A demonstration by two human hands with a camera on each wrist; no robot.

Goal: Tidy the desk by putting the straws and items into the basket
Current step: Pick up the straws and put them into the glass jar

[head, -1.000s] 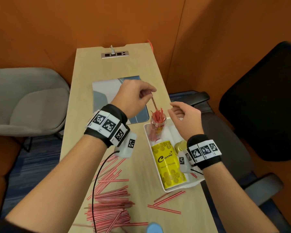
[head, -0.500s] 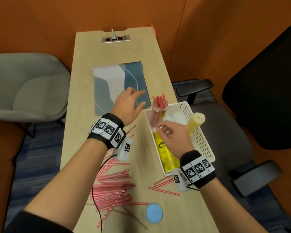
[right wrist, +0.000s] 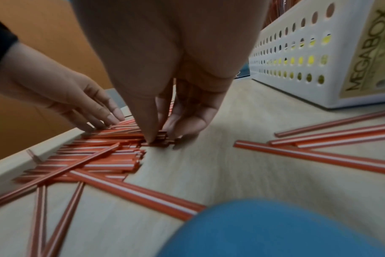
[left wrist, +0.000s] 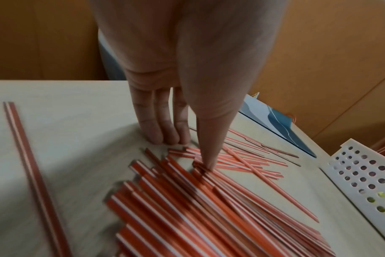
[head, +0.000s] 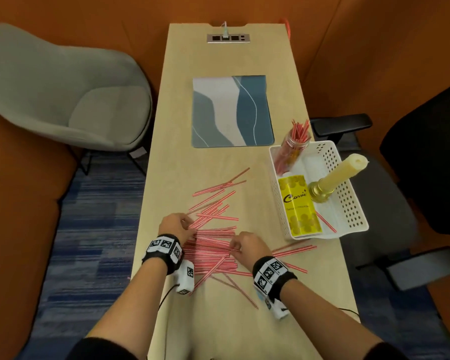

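On the long wooden desk [head: 218,157] a white perforated basket [head: 348,193] sits at about 3 o'clock from the hands, near the right edge. It holds a glass jar of straws [head: 294,146] at its far end, a yellow box [head: 298,203] lying flat, and a pale candle [head: 343,172] on a brass holder leaning toward 1 o'clock. One loose straw lies inside the basket beside the box. A blue and grey mat [head: 231,111] lies at 12 o'clock, beyond it a socket panel [head: 228,38]. A grey chair [head: 63,94] stands off at 10 o'clock and a black chair [head: 426,157] at 3 o'clock. The scattered red and white straws [head: 213,237] cover the near middle of the desk, some fanning toward 1 o'clock and a few lying apart toward the basket. In the right wrist view a blurred blue disc [right wrist: 275,229] lies just under the wrist. The left hand [head: 174,227] is at the left ends of the heap, fingers [left wrist: 156,128] nearly straight with their tips on the desk, the thumb pressed onto the straws. The right hand [head: 247,245] is at the right ends, fingers [right wrist: 187,121] bent downward and thumb tip touching the straw ends; whether it pinches any cannot be told.
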